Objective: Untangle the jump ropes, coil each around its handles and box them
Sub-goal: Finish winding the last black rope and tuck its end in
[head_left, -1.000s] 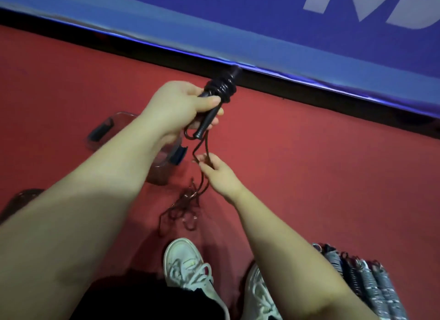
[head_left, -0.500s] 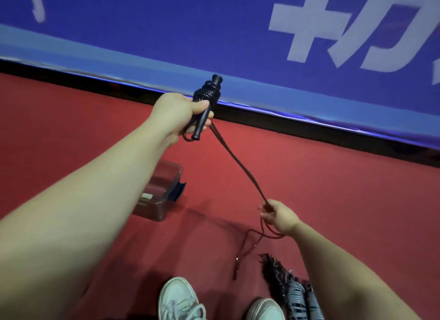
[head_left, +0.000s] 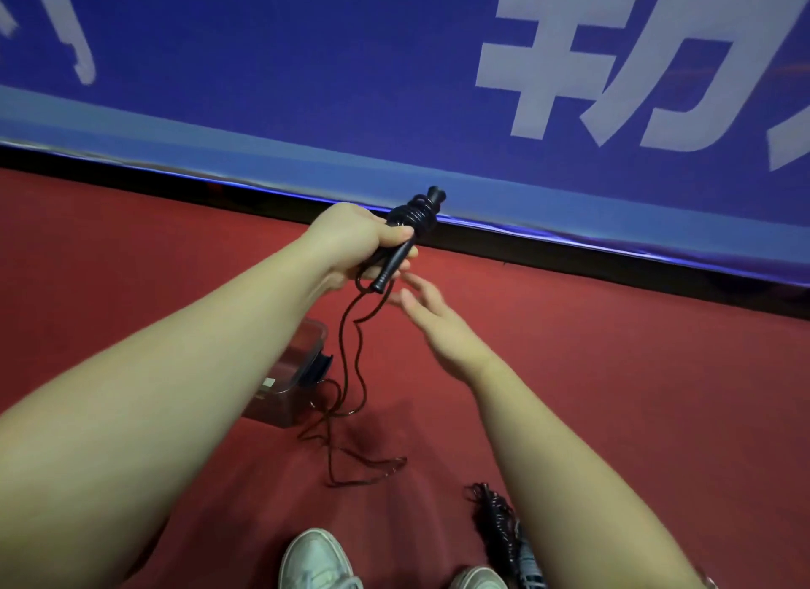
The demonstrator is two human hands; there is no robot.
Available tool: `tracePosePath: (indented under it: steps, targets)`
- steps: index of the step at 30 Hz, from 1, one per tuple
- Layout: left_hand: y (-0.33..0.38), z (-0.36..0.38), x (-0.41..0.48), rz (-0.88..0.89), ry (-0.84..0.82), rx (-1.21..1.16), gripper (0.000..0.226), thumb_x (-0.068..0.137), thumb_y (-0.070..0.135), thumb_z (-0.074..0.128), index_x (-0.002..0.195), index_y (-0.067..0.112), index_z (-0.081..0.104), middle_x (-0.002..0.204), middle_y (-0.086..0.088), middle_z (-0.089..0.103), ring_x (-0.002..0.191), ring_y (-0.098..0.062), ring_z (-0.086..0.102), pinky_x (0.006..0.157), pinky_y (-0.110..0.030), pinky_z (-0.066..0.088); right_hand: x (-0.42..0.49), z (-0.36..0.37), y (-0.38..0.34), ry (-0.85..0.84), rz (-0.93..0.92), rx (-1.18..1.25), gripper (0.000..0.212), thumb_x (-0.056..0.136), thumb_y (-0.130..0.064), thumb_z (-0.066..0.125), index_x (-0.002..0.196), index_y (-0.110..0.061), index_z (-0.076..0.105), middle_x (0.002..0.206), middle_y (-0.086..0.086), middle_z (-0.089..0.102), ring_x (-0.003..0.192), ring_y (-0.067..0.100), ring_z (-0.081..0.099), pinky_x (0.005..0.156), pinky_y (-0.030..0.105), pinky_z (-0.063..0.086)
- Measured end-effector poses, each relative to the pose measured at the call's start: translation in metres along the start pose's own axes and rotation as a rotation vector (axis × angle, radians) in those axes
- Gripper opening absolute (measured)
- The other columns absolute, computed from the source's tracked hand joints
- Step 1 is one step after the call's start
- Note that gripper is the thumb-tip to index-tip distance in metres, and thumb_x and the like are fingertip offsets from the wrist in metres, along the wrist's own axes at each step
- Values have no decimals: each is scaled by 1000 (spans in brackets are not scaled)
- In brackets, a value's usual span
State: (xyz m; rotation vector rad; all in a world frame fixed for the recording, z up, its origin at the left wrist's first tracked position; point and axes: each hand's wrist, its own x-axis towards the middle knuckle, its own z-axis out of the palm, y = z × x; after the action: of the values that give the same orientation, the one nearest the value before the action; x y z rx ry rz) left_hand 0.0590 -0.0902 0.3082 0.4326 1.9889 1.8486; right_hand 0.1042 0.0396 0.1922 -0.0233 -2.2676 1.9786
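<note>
the left hand (head_left: 350, 242) grips the black handles (head_left: 401, 249), partly wrapped with rope (head_left: 346, 369). the right hand (head_left: 438, 325) is released, fingers straight, just beside the handles.

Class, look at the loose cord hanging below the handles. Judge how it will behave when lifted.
Probably floppy: the loose cord hangs in wavy bends from the handles gripped by the left hand. Likely light, being thin. It may snag, since its loops cross on the red floor.

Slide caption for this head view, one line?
Left hand grips partly wrapped jump rope handles; open right hand reaches for the dangling cord.
</note>
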Motion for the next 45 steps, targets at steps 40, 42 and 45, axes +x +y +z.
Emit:
tracePosePath:
  steps: [40,42,45]
  targets:
    - [-15,-7,-57,172,-417,837,37,82,15,72,88,20,35,74,3,74,58,-4,65,45,-10,39,-46,-27,-112,-162,-200,-937,27,96,-38,47,72,-26,48,66,-11,48,60,4,44,57,18,34]
    - [-13,-6,-59,178,-427,878,40,80,19,73,87,22,34,72,8,73,55,-2,63,46,-10,38,-50,-26,-105,-160,-156,-814,29,97,-36,46,70,-24,47,63,-8,44,56,5,40,53,17,32]
    - [-16,-3,-62,178,-396,851,40,79,20,74,87,22,36,66,9,71,50,-3,59,48,-13,39,-57,-26,-98,-112,-186,-805,28,97,-35,47,70,-28,47,64,-6,48,57,7,42,57,22,35]
